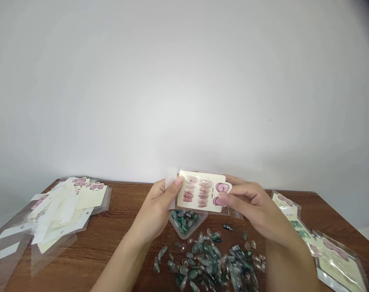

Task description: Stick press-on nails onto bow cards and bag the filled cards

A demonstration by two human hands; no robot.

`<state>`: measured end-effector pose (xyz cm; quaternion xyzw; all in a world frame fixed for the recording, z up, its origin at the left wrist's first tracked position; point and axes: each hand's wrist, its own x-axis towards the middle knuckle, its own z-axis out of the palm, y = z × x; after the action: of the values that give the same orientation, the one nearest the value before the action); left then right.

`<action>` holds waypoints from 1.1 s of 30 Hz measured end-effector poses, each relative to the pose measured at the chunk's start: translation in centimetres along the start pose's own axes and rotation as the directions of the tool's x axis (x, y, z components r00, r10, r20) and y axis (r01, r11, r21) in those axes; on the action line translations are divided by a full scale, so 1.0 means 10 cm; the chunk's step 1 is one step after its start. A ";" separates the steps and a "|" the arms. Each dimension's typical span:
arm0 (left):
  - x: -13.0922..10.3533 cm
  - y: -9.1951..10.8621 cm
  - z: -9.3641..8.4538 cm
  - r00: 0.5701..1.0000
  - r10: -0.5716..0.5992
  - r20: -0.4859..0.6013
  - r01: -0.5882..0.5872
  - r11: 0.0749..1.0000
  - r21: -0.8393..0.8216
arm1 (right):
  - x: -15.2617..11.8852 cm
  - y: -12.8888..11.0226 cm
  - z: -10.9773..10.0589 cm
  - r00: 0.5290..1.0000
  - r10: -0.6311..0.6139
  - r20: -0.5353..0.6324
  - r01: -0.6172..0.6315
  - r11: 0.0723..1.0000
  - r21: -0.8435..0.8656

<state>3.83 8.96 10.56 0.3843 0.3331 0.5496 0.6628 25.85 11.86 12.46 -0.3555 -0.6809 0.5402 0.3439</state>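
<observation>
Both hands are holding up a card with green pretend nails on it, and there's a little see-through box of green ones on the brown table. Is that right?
Not quite: the head view shows that the nails on the card are pink, not green. Both hands do hold it up, and the see-through box on the brown table does have green ones.
</observation>
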 end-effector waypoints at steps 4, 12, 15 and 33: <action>-0.02 0.00 0.01 1.000 0.004 -0.022 -0.004 1.000 -0.013 | 0.00 -0.01 0.01 1.000 -0.010 -0.018 0.010 1.000 -0.014; -0.03 -0.02 0.05 0.997 0.059 -0.043 -0.058 0.998 0.009 | 0.00 0.01 0.04 0.998 -0.047 -0.048 0.045 0.998 -0.037; -0.04 -0.01 0.05 0.996 0.072 -0.043 -0.070 0.997 0.044 | -0.01 0.03 0.04 0.998 -0.039 -0.054 0.037 0.998 -0.044; -0.15 0.09 0.14 0.968 0.214 -0.132 -0.219 0.975 -0.028 | -0.08 0.02 0.06 0.907 -0.221 -0.357 0.227 0.974 -0.026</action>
<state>4.34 7.36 12.06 0.3681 0.3193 0.6491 0.5841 25.81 10.95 12.08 -0.3645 -0.6389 0.4288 0.5245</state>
